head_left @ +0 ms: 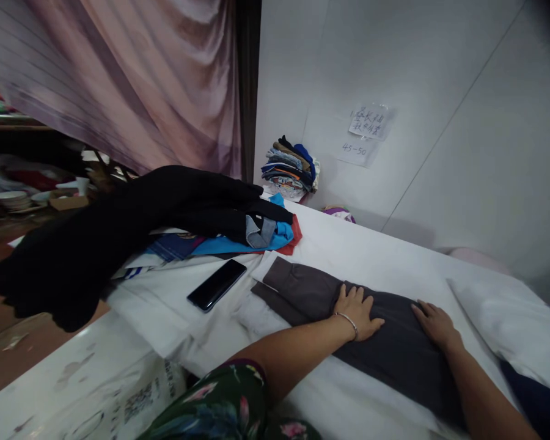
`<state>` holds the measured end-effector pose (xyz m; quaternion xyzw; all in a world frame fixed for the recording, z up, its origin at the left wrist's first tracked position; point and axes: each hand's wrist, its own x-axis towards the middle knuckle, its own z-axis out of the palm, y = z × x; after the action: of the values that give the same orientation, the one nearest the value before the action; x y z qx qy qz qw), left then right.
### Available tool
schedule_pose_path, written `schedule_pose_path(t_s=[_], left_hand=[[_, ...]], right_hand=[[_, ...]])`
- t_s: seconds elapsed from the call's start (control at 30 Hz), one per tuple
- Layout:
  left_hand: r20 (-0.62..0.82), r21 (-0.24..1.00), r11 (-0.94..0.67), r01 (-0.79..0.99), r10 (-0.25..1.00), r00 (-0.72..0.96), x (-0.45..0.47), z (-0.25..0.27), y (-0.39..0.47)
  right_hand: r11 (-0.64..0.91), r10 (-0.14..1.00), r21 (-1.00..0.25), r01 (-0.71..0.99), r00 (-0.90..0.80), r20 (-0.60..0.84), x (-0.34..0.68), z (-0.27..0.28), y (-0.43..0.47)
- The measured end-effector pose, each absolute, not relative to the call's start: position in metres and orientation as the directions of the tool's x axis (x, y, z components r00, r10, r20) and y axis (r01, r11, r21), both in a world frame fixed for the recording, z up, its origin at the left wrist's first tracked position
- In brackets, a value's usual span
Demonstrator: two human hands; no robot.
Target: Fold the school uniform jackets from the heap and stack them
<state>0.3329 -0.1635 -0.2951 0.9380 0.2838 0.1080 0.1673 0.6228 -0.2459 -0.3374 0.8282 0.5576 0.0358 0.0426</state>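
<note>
A dark grey garment (394, 348) lies stretched out flat on the white-covered table; whether it is a shirt or trousers I cannot tell. Its far left part ends in a narrow leg or sleeve with a white edge (269, 267). My left hand (357, 311), a bracelet at the wrist, rests palm down on the middle of the cloth with its fingers spread. Farther right, my right hand (435, 324) presses flat on the same garment near its upper edge. Neither hand grips anything.
A black phone (217, 285) lies left of the garment. Behind it is a heap of clothes topped by a black garment (165, 201) hanging over the table edge. A folded stack (289, 164) stands by the wall, white cloth (517, 324) lies at right, and a plastic bag (142, 391) in front.
</note>
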Motion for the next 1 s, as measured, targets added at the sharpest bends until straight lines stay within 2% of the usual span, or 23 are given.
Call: schedule_pose_path(t_s=[0.07,0.13,0.23,0.3,0.4,0.47,0.6,0.73,0.8,0.87,0.93,1.0], left_hand=[[0.122,0.378,-0.782,0.495,0.572,0.811,0.333,-0.296,-0.164],[0.132,0.385,-0.782,0.49,0.572,0.809,0.333,-0.296,-0.164],[0.124,0.391,-0.777,0.493,0.575,0.809,0.333,-0.297,-0.164],[0.116,0.388,-0.776,0.498,0.577,0.809,0.334,-0.298,-0.164],[0.13,0.38,-0.776,0.503,0.583,0.802,0.335,-0.3,-0.165],[0.137,0.38,-0.776,0.503,0.586,0.799,0.335,-0.301,-0.165],[0.12,0.403,-0.764,0.503,0.589,0.799,0.335,-0.297,-0.165],[0.052,0.525,-0.718,0.457,0.563,0.824,0.326,-0.281,-0.161],[0.045,0.594,-0.678,0.433,0.566,0.823,0.312,-0.271,-0.158],[0.074,0.614,-0.656,0.439,0.602,0.795,0.289,-0.261,-0.154],[0.116,0.583,-0.652,0.485,0.657,0.745,0.26,-0.253,-0.149],[0.155,0.528,-0.633,0.566,0.727,0.668,0.226,-0.249,-0.14]], right_hand=[[-0.354,0.933,0.123,0.927,0.36,-0.029,0.622,-0.331,-0.244],[-0.453,0.889,0.107,0.885,0.457,-0.014,0.617,-0.322,-0.243],[-0.637,0.766,0.057,0.769,0.624,0.156,0.603,-0.311,-0.244],[-0.637,0.759,0.048,0.769,0.615,0.213,0.592,-0.311,-0.247],[-0.553,0.833,0.107,0.826,0.55,0.058,0.579,-0.323,-0.251],[-0.525,0.842,0.157,0.836,0.537,-0.046,0.573,-0.331,-0.253],[-0.514,0.836,0.208,0.832,0.54,-0.095,0.567,-0.333,-0.253],[-0.563,0.81,0.147,0.813,0.578,-0.1,0.564,-0.32,-0.252],[-0.597,0.796,0.078,0.799,0.602,-0.07,0.56,-0.312,-0.252],[-0.594,0.804,0.01,0.804,0.594,0.025,0.552,-0.303,-0.252],[-0.545,0.824,-0.049,0.837,0.546,0.153,0.535,-0.296,-0.252],[-0.463,0.855,-0.088,0.882,0.47,0.219,0.513,-0.294,-0.253]])
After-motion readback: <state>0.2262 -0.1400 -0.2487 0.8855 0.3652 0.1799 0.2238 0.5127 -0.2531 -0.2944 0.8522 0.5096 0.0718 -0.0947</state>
